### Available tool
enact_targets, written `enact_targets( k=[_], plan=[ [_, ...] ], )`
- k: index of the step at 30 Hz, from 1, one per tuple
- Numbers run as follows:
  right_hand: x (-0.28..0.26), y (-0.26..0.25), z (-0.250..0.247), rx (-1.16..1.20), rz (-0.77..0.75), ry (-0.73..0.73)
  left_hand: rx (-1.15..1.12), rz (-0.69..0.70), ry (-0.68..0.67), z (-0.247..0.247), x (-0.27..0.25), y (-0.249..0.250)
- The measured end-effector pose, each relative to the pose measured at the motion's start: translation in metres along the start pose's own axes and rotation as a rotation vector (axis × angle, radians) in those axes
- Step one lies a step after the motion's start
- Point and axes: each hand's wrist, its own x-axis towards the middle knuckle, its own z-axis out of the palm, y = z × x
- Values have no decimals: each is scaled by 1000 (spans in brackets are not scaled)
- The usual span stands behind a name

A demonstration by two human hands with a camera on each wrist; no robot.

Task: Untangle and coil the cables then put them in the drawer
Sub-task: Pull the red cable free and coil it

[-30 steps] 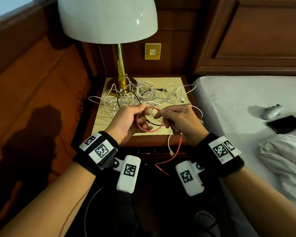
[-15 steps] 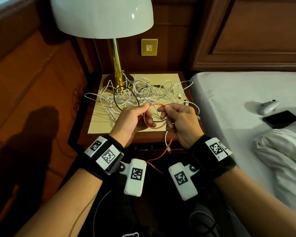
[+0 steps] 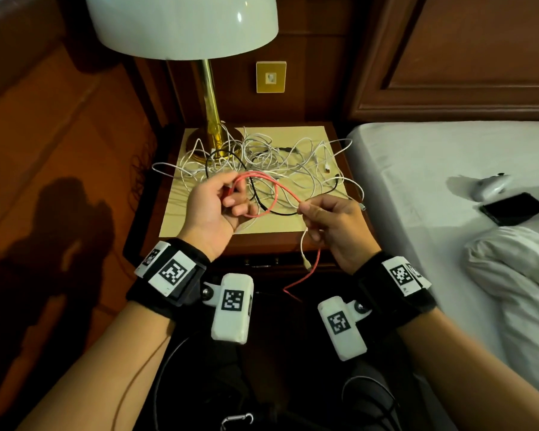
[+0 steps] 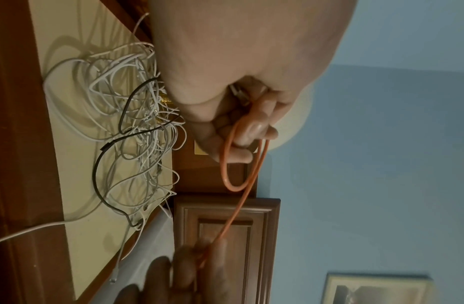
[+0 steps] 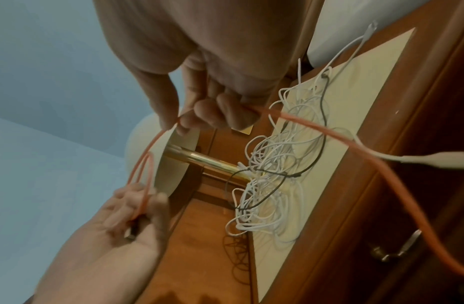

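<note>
Two hands: left hand (image 3: pixel 213 209) holds the loops; right hand (image 3: pixel 335 227) pinches the strand.
Red cable (image 3: pixel 273 194): light, limp, springy; grip near the loop crossing.

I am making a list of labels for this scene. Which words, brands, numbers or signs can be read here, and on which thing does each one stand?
No readable words, brands or numbers.
White wrist tags with black square code patterns: patterns only, no text.
Gold square wall plate: small white mark, too blurred to read.
</note>
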Motion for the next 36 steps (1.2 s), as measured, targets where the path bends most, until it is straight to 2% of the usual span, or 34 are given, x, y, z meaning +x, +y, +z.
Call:
enact_targets(
  k=[3, 8, 10, 14, 18, 20, 27, 32, 36],
  plan=[
    [5, 1, -10, -32, 34, 10, -70, 51, 17, -6, 2, 8],
    [15, 0, -19, -47, 19, 89, -259, 195, 88, -6, 2, 25],
    [14, 1, -17, -80, 10, 120, -269, 228, 112, -6, 4, 27],
    [8, 4, -4, -286, -6, 76, 0, 258, 134, -8, 10, 16],
    [5, 5, 6, -516, 19, -82, 221, 279, 145, -2, 8, 6],
    [3, 0, 11, -557, 5, -171, 334, 285, 124, 1, 6, 3],
    [-1, -16, 13, -405, -120, -259, 581, 305, 105, -5, 9, -10],
    [0, -15, 15, -303, -98, -210, 696, 299, 17, -1, 5, -13],
    [4, -19, 17, -254, -146, -144, 791, 248, -104, 3, 1, -11]
  ],
)
